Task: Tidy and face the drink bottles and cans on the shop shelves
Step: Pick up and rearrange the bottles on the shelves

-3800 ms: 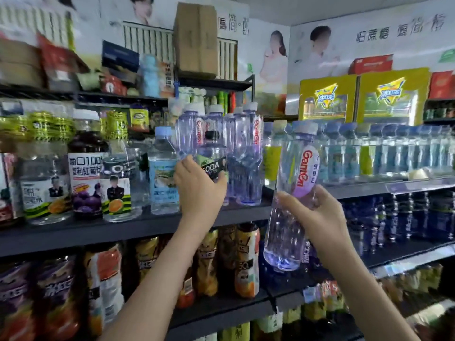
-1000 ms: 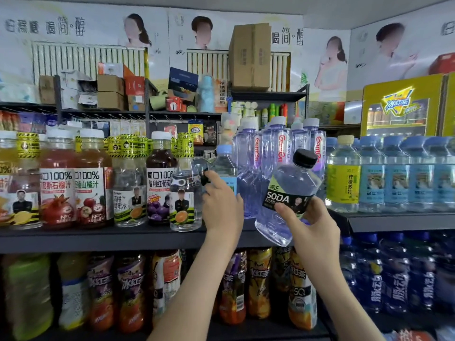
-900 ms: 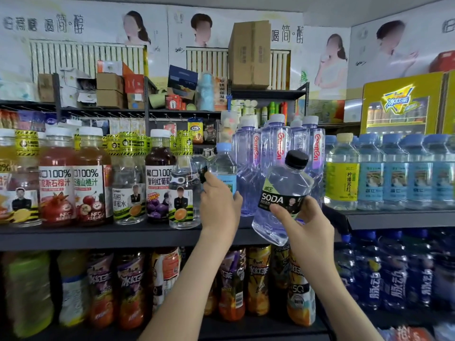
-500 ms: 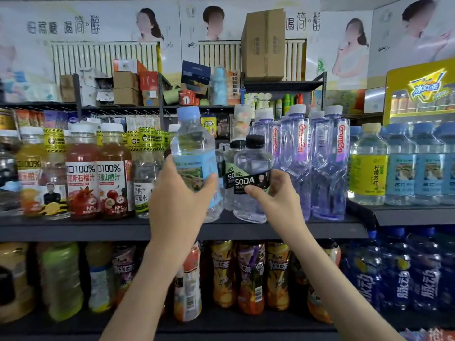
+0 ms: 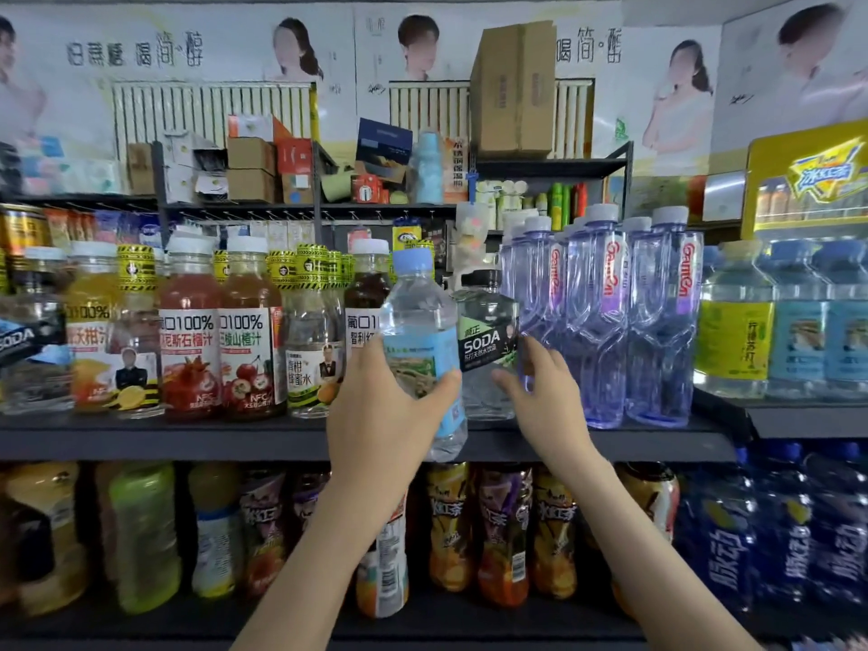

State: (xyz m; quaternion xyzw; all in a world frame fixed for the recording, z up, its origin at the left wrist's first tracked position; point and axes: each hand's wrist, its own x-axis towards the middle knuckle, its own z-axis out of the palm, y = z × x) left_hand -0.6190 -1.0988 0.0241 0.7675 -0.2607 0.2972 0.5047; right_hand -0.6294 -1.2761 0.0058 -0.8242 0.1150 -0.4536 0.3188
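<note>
My left hand (image 5: pixel 385 411) grips a clear water bottle (image 5: pixel 418 331) with a blue cap and a pale blue label, holding it upright in front of the dark shelf's (image 5: pixel 188 439) edge. Just right of it a black-capped SODA bottle (image 5: pixel 486 340) stands on the shelf with its label facing out. My right hand (image 5: pixel 545 397) is at the SODA bottle's lower right side, thumb and fingers spread loosely against it. Tall purple-tinted water bottles (image 5: pixel 606 321) stand in a row right of the SODA bottle.
Juice bottles (image 5: pixel 192 340) with red and orange labels fill the shelf's left part. Yellow-label (image 5: pixel 732 340) and blue-label water bottles (image 5: pixel 798 340) stand on the right shelf section. Tea bottles (image 5: pixel 502 533) line the shelf below. Boxes (image 5: pixel 512 86) sit on top.
My right hand set the SODA bottle upright on the shelf beside the purple bottles and loosened its hold. My left hand pulled the blue-capped bottle out and lowered it in front of the shelf edge.
</note>
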